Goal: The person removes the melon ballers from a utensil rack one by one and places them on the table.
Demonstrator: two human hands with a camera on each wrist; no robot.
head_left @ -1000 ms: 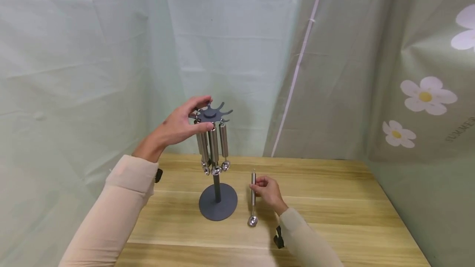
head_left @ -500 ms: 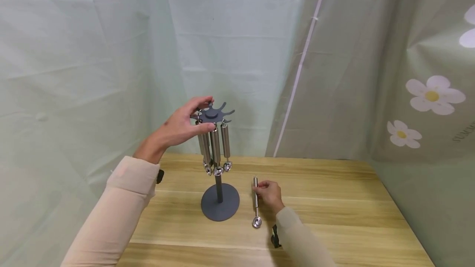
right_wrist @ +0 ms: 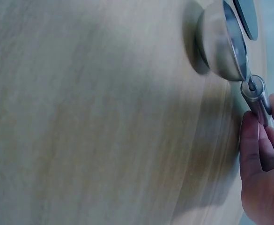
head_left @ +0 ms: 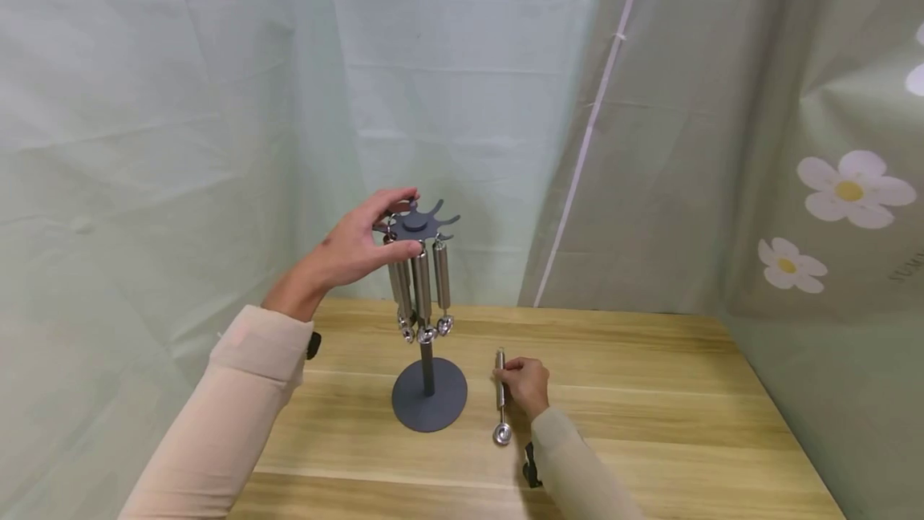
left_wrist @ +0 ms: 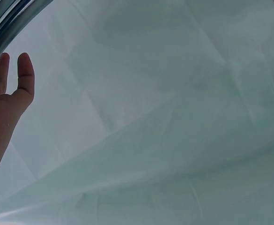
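Note:
A dark grey stand (head_left: 428,402) rises from the wooden table (head_left: 650,416), topped by a star-shaped hook disc (head_left: 419,225). Several steel scoops (head_left: 422,287) hang from it. My left hand (head_left: 361,247) holds the disc's left edge between thumb and fingers. My right hand (head_left: 525,385) pinches the handle of another steel scoop (head_left: 500,396) that lies on the table right of the stand's base. In the right wrist view the scoop's bowl (right_wrist: 221,42) rests on the wood and my fingers (right_wrist: 261,164) grip its handle (right_wrist: 257,99). The left wrist view shows only my fingers (left_wrist: 10,79) against cloth.
Pale green cloth (head_left: 180,119) hangs close behind and to the left of the table. A darker green curtain with white flowers (head_left: 794,183) hangs on the right. Bare wood (head_left: 650,392) stretches right of my right hand.
My right hand with the scoop has slid slightly right and nearer on the table. My left hand has stayed on the disc.

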